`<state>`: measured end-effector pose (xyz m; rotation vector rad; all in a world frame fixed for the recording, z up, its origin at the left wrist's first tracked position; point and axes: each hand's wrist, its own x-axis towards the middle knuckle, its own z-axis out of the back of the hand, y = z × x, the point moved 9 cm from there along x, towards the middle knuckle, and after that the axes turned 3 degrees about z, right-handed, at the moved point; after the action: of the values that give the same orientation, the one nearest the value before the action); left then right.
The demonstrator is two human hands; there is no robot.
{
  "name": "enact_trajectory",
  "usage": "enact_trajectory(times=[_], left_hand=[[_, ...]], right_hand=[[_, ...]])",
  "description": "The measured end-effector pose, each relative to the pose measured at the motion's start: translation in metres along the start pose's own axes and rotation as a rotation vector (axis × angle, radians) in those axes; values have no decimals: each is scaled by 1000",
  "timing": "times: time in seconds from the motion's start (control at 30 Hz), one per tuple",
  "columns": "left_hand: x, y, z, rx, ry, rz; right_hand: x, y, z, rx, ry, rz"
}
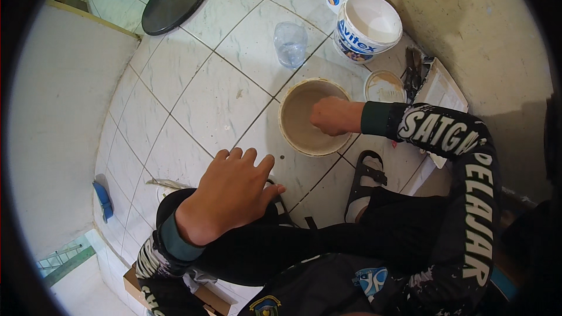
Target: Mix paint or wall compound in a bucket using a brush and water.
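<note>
My right hand [331, 116] reaches inside a round cream bucket [283, 105] on the tiled floor. Its fingers are curled and partly hidden, so whatever they hold cannot be made out. The bucket's inside looks greyish beige. To the lower left of the bucket, my left hand [231, 190] hovers over my leg, back upward, fingers apart and slightly bent, holding nothing. A clear plastic container [290, 47] stands beyond the bucket. A pale round lid [383, 86] lies to the bucket's right, beside dark hand tools [413, 70] and a white tray [448, 88].
Two white paint buckets [357, 47], the back one lidded, stand by the beige wall [462, 11]. A curved dark panel [175, 3] is at upper left. A blue object [103, 202] rests against the left wall. A cardboard box [133, 285] is at lower left. My sandaled foot [370, 172] is near the bucket.
</note>
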<state>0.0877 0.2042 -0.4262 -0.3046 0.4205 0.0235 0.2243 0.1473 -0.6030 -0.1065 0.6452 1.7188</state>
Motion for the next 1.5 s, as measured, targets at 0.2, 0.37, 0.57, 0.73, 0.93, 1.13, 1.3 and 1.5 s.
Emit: enact_trajectory(times=[0.2, 0.37, 0.57, 0.73, 0.93, 1.13, 1.3, 1.5], left_hand=[[1, -2, 2, 0, -10, -1], [0, 0, 2, -3, 0, 3], [-1, -1, 2, -7, -6, 4], [2, 0, -3, 11, 200, 69], [-3, -1, 3, -2, -30, -16], [2, 0, -3, 10, 220, 78], [1, 1, -1, 11, 222, 80], [0, 1, -3, 12, 210, 75]], right_hand=[[8, -10, 11, -88, -130, -55], [10, 3, 9, 145, -134, -83], [3, 5, 2, -140, 78, 52], [6, -6, 19, -137, -199, 2], [-2, 10, 3, 97, -55, 68], [-2, -3, 18, -245, -100, 8], [4, 4, 11, -142, -174, 18], [-1, 17, 7, -47, 44, 67]])
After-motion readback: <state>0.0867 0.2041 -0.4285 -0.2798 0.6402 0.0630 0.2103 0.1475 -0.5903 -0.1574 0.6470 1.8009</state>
